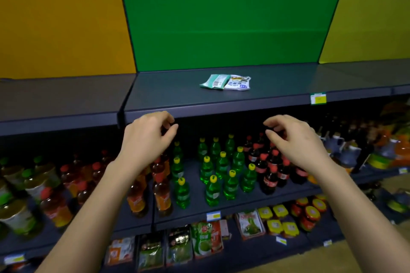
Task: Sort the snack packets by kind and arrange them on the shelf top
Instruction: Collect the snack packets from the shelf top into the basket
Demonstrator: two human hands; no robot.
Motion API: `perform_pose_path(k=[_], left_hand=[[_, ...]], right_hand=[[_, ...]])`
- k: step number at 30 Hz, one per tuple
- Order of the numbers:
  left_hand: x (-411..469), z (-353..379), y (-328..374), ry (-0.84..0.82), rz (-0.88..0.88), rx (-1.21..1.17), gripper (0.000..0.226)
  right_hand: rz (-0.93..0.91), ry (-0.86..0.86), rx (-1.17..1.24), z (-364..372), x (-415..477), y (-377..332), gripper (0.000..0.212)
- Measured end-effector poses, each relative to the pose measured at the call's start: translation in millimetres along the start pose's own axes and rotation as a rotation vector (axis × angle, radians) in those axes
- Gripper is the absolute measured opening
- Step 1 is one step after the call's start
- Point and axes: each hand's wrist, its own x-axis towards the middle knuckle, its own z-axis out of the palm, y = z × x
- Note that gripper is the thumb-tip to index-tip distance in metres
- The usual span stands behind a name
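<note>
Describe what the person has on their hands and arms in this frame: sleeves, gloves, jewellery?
Both arms are bare as far as the frame shows, with no sleeve edge visible. The left hand and right hand wear no gloves. No watch, bracelet or ring can be seen on either wrist or on the visible fingers.

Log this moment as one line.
left hand empty, fingers curled | right hand empty | snack packets on shelf top, unsorted

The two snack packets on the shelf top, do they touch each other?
Touching. The head view shows the green packet and the white packet lying side by side on the shelf top, their edges meeting with no gap; which one overlaps is unclear.
</note>
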Motion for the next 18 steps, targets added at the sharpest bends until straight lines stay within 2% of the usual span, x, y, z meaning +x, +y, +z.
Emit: perform_pose_path(k=[4,10,14,18], left_hand=[[63.0,32.1,11.8,-0.063,-0.023,-0.03,0.019],[162.6,85.0,26.8,-0.173,-0.034,-0.006,0.026],[224.3,128.1,37.7,-0.341,-0.046,0.085,0.046],[259.4,164.6,45.0,-0.486,-0.155,0.112,0.076]], right_hand=[[0.01,-0.029,-0.017,0.8,67.8,15.6,0.024],[0.167,-0.17,0.011,23.6,180.4,31.3,0.042],[0.219,-0.23,-0.023,50.4,229.4,29.6,0.059],[0.296,-0.231,-0.086,69.7,259.1,15.5,0.081]])
